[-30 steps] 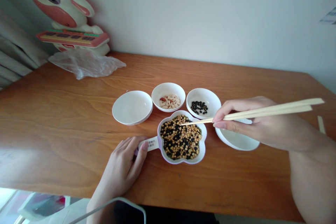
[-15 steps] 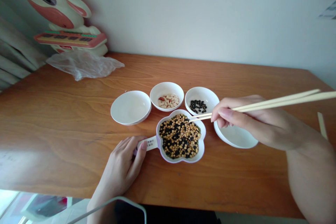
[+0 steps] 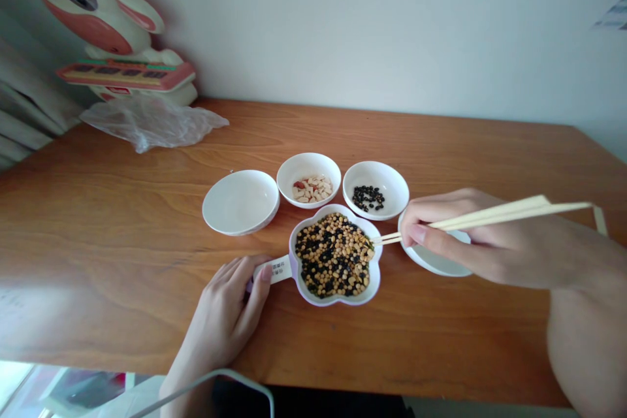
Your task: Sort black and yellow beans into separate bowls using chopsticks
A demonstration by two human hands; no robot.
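The grip of the right hand [image 3: 482, 251] is clamped on a pair of chopsticks [image 3: 490, 212], fingers pressed along the shafts. The slim tips, slightly apart, reach over the right edge of the mixed beans [image 3: 333, 255]; contact with a single bean cannot be confirmed. The grip of the left hand [image 3: 230, 317] is closed around the handle of a flower-shaped scoop [image 3: 375, 277], which sits level on the wooden surface [image 3: 147, 235] between the two hands and contains the beans, black and tan. Just behind the scoop stands a white bowl [image 3: 398, 192] containing black beans [image 3: 368, 198]. To its left, a second bowl [image 3: 308, 164] contains pale nut pieces [image 3: 313, 191] with a reddish one among them. At the left end of the row, a third bowl [image 3: 240, 202] shows its white interior. A fourth bowl [image 3: 434, 261] is partly hidden beneath the right hand. At the far left corner, a crumpled clear bag [image 3: 157, 121] lies in front of a cow-shaped toy [image 3: 100, 23] with a keyboard, near a curtain [image 3: 24, 111].
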